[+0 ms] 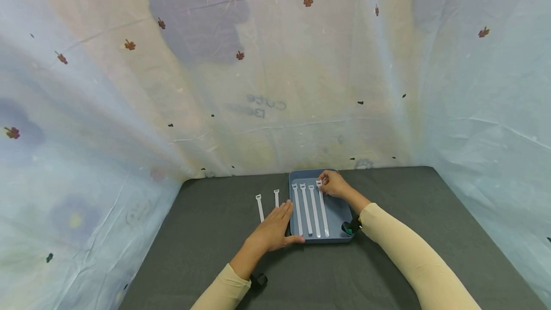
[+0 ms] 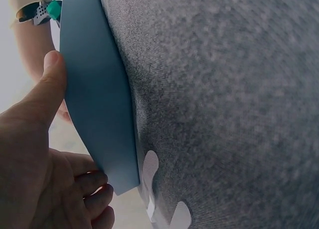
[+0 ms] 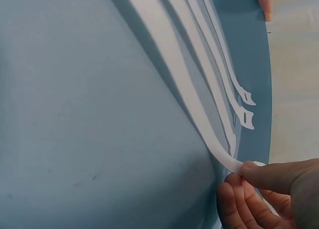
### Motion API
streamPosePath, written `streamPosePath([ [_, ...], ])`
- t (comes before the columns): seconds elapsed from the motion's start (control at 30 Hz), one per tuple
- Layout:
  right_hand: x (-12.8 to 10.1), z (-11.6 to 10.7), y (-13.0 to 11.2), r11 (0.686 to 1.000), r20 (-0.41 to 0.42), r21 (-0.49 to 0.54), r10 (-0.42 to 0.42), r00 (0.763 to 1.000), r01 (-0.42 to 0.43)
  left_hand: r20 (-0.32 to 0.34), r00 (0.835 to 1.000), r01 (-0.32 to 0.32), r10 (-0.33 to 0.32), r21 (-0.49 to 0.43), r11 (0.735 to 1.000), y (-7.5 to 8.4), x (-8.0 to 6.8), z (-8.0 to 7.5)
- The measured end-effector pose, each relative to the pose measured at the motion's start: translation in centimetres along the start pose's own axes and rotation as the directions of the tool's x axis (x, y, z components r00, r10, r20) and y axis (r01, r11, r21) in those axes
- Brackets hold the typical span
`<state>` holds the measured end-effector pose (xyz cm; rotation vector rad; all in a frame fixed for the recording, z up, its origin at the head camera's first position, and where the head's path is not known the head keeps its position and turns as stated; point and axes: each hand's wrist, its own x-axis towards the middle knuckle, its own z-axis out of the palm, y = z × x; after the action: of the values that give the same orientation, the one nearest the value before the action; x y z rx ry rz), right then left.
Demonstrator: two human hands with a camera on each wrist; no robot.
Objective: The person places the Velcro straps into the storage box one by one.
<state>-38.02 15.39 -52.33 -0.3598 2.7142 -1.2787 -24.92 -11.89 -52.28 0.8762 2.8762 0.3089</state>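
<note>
While the left hand (image 1: 272,233) rests flat against the blue tray's (image 1: 338,216) nine-o'clock wall, the right hand (image 1: 334,184) pinches the rightmost white strap's (image 1: 322,212) twelve-o'clock end; lower it straight, I judge, parallel to its neighbours.

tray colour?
Blue-grey tray, plain, no pattern; clearest in the right wrist view.

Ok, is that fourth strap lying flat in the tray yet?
Not fully. The strap lies in the tray, but the right hand pinches its far end, lifted slightly in the right wrist view.
</note>
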Motion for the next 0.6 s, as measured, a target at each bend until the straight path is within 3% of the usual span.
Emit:
streamPosePath([
  [0.6, -0.02, 0.85, 0.18, 0.999, -0.027, -0.048, 0.008, 1.000, -0.009, 0.009, 1.000, 0.007, -0.007, -0.004, 1.000, 0.10, -0.05, -0.08],
])
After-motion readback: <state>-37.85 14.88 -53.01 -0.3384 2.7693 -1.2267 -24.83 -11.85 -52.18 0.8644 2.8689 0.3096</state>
